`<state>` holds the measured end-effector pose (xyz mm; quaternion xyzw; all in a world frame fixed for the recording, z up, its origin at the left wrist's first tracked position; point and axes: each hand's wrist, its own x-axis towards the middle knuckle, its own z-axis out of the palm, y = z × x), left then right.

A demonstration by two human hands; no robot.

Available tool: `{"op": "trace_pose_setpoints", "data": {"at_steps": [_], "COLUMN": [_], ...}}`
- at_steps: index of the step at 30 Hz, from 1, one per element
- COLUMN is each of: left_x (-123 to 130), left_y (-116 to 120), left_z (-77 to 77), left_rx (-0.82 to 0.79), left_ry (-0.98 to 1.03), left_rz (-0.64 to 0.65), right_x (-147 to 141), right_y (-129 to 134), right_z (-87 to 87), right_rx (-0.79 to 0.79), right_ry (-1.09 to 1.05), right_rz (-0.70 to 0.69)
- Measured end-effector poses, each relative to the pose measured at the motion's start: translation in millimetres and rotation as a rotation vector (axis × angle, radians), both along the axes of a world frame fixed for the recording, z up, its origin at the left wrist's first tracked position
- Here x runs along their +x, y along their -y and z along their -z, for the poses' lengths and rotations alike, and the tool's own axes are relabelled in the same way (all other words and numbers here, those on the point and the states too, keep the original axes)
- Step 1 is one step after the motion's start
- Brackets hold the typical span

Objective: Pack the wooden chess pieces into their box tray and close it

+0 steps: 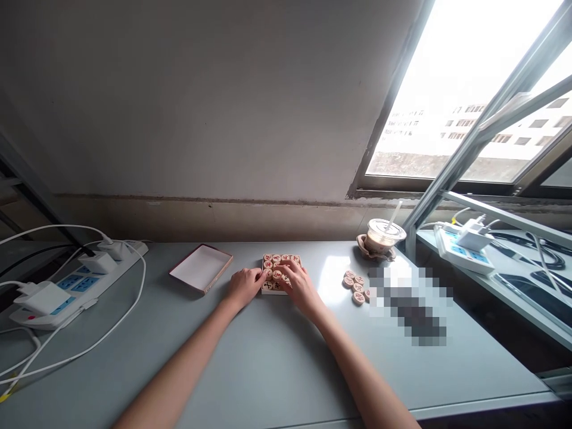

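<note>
Wooden discs (277,274) in open box (273,292), mid-worktop (268,357).
My left hand (245,286): fingers bunched at box's left edge. My right hand (302,289): fingers spread over discs; whether either pinches one, I can't tell. Uneven pressing could tip discs or skid the box.

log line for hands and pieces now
left hand: at box left edge | right hand: over boxed pieces | loose pieces: right of box | lid: left of box
</note>
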<state>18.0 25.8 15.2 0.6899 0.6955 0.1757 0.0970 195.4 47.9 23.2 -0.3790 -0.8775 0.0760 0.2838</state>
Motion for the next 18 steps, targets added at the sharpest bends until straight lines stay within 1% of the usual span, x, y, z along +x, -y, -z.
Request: {"op": "trace_pose_setpoints", "data": {"at_steps": [4,6,9,11,12,13,15,16,17,18], "left_x": [0.7,0.7,0.2,-0.5,-1.0,-1.5,-2.8,-3.3,-3.8,-4.2], "left_y": [0.6,0.5,0.1,-0.1,-0.1,-0.2,-0.4,-0.5,-0.6,-0.7], "left_z": [-0.6,-0.7,-0.6,0.2,0.8,1.4,2.6,3.0,3.1,3.0], "left_rx": [-0.002,0.005,0.011,0.009,0.008,0.005,-0.003,-0.006,-0.009,-0.011], "left_ry": [-0.013,-0.02,-0.031,-0.034,-0.035,-0.036,-0.038,-0.038,-0.04,-0.041], "left_rz": [-0.008,0.001,0.012,0.008,0.004,0.001,0.002,0.008,0.016,0.024], "right_x": [1.0,1.8,6.4,18.4,28.3,40.5,68.6,82.4,94.7,104.5], "right_y": [-2.5,-2.8,-3.3,-5.4,-7.0,-8.9,-12.9,-14.9,-16.7,-18.6], "right_z": [5.3,5.7,0.1,-8.5,-13.7,-19.1,-28.1,-30.8,-32.1,-31.8], "right_rx": [0.021,0.018,0.017,0.015,0.006,-0.008,-0.063,-0.106,-0.167,-0.229], "right_ry": [0.053,0.057,0.077,0.103,0.122,0.146,0.213,0.255,0.301,0.342], "right_rz": [0.066,0.075,0.075,0.141,0.214,0.321,0.593,0.729,0.826,0.89]}}
